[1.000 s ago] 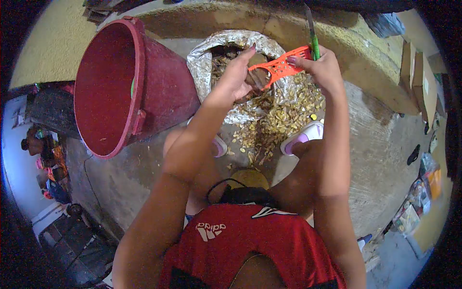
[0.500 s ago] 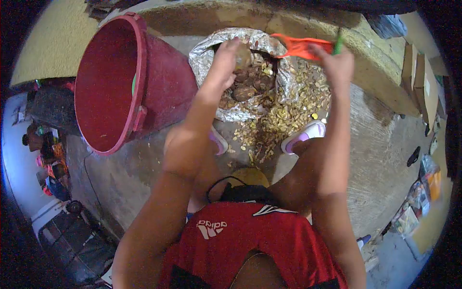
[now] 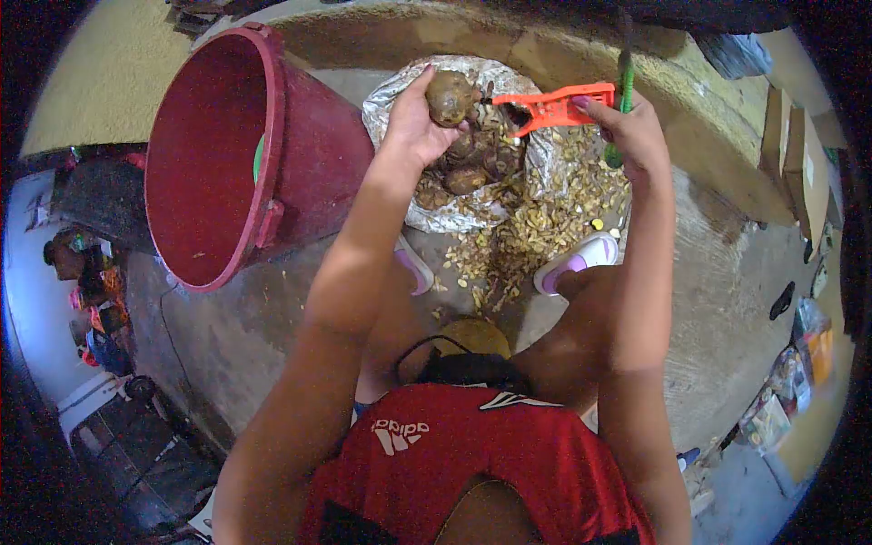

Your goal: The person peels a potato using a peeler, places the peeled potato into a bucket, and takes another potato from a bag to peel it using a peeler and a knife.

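My left hand [image 3: 422, 127] is closed around a brown potato [image 3: 451, 98], held above an open whitish sack [image 3: 391, 95]. More brown potatoes [image 3: 465, 180] lie inside the sack. My right hand [image 3: 636, 132] grips an orange plastic peeler [image 3: 568, 106], whose far end points left toward the potato but stays apart from it. A thin green handle [image 3: 626, 77], perhaps a knife's, also passes through the right hand; I cannot make out its upper end. Peelings [image 3: 545, 222] lie scattered on the floor beside and in front of the sack.
A large red bucket [image 3: 318, 136] lies tilted left of the sack, its mouth facing left. Behind runs a low yellowish ledge [image 3: 563, 54]. Cardboard [image 3: 799, 163] leans at the right, near plastic bags [image 3: 788, 372]. A black wheeled bag [image 3: 136, 454] lies lower left.
My left hand has come up and turned, bringing the potato into clear view. The peeler in my right hand has tilted and shifted slightly lower at its left end.
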`<state>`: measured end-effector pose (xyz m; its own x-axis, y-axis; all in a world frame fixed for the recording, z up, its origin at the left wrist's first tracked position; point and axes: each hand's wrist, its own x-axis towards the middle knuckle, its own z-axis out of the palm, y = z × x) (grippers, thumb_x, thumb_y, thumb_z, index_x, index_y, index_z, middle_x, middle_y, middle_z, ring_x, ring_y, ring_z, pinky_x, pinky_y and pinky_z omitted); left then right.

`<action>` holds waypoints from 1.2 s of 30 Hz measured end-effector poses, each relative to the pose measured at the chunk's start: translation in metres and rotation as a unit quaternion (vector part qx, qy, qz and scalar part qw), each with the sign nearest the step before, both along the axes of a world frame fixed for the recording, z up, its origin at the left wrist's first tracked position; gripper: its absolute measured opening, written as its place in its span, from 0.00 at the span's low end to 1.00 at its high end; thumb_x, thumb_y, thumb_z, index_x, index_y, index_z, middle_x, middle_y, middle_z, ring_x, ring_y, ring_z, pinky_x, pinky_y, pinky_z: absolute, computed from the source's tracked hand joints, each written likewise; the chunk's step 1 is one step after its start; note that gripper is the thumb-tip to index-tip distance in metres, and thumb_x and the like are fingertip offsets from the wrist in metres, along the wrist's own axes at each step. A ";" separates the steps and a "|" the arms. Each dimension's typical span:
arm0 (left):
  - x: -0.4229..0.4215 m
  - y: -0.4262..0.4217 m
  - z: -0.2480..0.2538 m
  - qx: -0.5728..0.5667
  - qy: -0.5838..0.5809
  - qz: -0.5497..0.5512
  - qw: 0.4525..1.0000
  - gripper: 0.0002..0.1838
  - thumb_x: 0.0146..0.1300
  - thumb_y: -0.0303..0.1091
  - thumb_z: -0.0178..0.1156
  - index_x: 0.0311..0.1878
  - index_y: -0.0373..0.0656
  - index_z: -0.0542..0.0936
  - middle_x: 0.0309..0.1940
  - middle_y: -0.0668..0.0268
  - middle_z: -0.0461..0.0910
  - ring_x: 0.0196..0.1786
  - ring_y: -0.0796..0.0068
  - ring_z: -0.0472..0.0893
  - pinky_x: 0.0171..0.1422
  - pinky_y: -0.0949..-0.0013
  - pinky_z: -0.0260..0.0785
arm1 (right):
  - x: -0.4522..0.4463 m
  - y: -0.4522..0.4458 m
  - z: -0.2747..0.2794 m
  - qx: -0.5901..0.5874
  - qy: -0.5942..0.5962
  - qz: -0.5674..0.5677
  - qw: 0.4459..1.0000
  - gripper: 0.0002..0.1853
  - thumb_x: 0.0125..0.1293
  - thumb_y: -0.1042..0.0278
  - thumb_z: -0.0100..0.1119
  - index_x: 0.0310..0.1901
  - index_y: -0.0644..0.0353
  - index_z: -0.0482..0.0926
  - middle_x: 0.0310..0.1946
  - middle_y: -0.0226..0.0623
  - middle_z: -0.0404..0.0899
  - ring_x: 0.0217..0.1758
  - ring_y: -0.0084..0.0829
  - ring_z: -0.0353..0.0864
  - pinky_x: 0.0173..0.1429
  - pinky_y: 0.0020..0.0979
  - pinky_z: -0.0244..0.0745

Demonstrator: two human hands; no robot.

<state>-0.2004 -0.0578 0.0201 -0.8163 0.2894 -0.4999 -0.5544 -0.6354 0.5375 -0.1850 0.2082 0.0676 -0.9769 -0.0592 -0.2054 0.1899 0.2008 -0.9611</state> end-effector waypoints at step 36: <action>0.000 0.012 -0.021 0.110 -0.060 0.177 0.976 0.23 0.64 0.53 0.41 0.44 0.41 0.70 0.35 0.58 0.73 0.36 0.61 0.72 0.38 0.58 0.67 | 0.039 -0.110 -0.033 0.415 0.202 0.131 0.877 0.18 0.51 0.64 0.60 0.45 0.54 0.70 0.35 0.43 0.75 0.35 0.47 0.77 0.36 0.43 0.74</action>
<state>-0.2004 -0.0461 -0.0012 -0.8237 0.1100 -0.5563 -0.3292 -0.8915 0.3112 -0.1455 0.0978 0.0349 -0.9547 -0.2877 0.0765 -0.2911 0.8486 -0.4418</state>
